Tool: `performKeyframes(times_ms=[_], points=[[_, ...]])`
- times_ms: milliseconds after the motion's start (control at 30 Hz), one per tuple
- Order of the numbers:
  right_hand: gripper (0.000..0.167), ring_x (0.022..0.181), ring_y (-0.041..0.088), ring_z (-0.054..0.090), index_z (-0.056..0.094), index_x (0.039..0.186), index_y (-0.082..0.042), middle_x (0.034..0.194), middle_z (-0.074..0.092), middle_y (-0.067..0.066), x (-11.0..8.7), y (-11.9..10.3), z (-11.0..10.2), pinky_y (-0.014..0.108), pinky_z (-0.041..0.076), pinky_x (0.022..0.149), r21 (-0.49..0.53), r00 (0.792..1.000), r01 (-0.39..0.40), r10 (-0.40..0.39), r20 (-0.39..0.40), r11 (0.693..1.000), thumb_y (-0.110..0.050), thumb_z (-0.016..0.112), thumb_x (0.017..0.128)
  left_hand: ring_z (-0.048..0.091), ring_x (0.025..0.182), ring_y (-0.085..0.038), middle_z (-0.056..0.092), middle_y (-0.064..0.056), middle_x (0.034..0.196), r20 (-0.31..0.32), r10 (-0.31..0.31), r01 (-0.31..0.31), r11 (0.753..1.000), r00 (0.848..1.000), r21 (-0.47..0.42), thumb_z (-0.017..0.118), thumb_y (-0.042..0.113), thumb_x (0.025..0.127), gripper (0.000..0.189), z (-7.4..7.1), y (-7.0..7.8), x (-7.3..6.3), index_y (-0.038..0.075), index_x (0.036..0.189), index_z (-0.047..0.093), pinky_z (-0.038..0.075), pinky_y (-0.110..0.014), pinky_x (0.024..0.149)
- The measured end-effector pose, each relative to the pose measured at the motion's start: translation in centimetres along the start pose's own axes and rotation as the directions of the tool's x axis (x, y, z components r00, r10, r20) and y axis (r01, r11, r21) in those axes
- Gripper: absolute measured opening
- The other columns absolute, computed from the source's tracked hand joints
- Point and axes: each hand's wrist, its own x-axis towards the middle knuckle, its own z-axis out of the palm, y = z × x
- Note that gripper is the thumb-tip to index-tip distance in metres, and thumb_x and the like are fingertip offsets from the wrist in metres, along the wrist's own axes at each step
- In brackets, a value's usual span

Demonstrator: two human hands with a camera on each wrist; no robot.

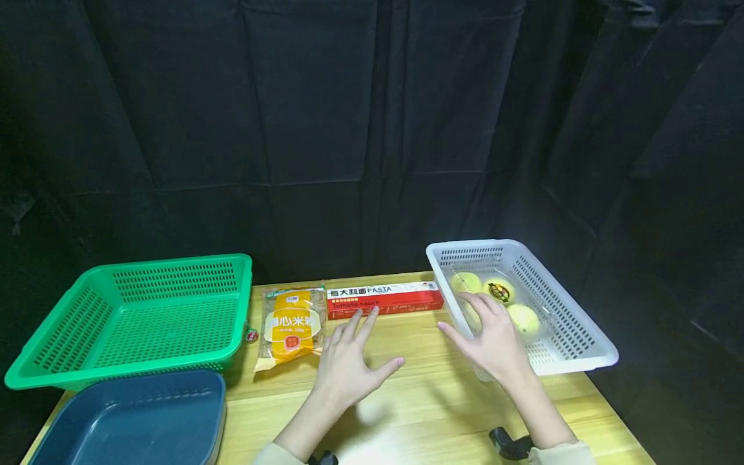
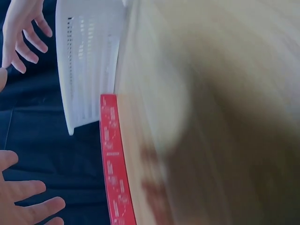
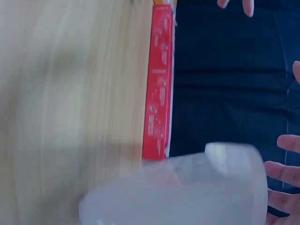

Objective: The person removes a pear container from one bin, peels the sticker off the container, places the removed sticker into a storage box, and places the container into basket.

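My left hand [image 1: 354, 368] hovers over the wooden table with its fingers spread and holds nothing. Its fingertips overlap the lower edge of a red and white pasta box [image 1: 395, 298] in the head view. To its left lies a bag of rice noodles [image 1: 292, 323] with an orange and yellow label. My right hand [image 1: 494, 339] is over the left side of a white plastic basket [image 1: 601, 356], fingers loosely bent and apart. In that basket sits a clear pack of pale yellow round items [image 1: 524, 318], one bearing a dark label. The right wrist view shows the fingers [image 3: 283, 172] beyond the basket's rim.
A green basket [image 1: 243, 310] stands at the left, and a dark blue tub [image 1: 217, 413] is in front of it. A small red item [image 1: 252, 335] lies between the green basket and the noodle bag. Black curtain [image 1: 325, 129] hangs behind the table [image 1: 418, 413].
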Motion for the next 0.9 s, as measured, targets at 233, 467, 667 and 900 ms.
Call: performKeyframes(times_ms=[233,467,667,900], points=[[0.063,0.127,0.046,0.058,0.067,0.133,-0.007,0.136,0.066,0.021,0.4,1.6,-1.1,0.069,0.046,0.103,-0.021,0.995,-0.100,0.101,0.009,0.995,-0.047,0.084,0.087,0.056,0.135,-0.038,0.052,-0.011,0.160,-0.031,0.021,-0.022,0.998,0.999,-0.060,0.069,0.074,0.087,0.094,1.1,1.1,-0.3,0.028,0.164,0.042,0.048,-0.060,0.111],[0.064,0.125,0.049,0.058,0.067,0.133,-0.005,0.136,0.065,0.023,0.5,3.4,-1.8,0.070,0.045,0.101,-0.045,0.986,-0.168,0.169,0.005,0.985,-0.049,0.081,0.089,0.057,0.135,-0.033,0.057,-0.009,0.156,-0.020,0.025,-0.027,0.994,0.999,-0.105,0.069,0.073,0.088,0.092,2.2,2.3,-0.1,0.027,0.163,0.044,0.049,-0.057,0.110],[0.067,0.131,0.051,0.054,0.066,0.135,-0.004,0.139,0.063,0.025,0.3,5.0,-2.4,0.071,0.042,0.105,-0.056,0.975,-0.220,0.221,0.017,0.974,-0.055,0.076,0.092,0.058,0.134,-0.033,0.058,-0.009,0.155,-0.014,0.040,-0.042,0.991,0.999,-0.127,0.069,0.073,0.088,0.093,2.7,3.4,0.1,0.027,0.164,0.042,0.050,-0.056,0.110],[0.073,0.134,0.053,0.048,0.063,0.136,-0.001,0.142,0.060,0.029,0.4,6.5,-3.2,0.072,0.037,0.109,-0.081,0.957,-0.282,0.286,0.039,0.956,-0.060,0.072,0.094,0.057,0.132,-0.031,0.055,-0.007,0.158,0.001,0.051,-0.050,0.986,0.999,-0.158,0.069,0.075,0.088,0.095,3.6,4.4,0.4,0.029,0.166,0.038,0.052,-0.053,0.107]])
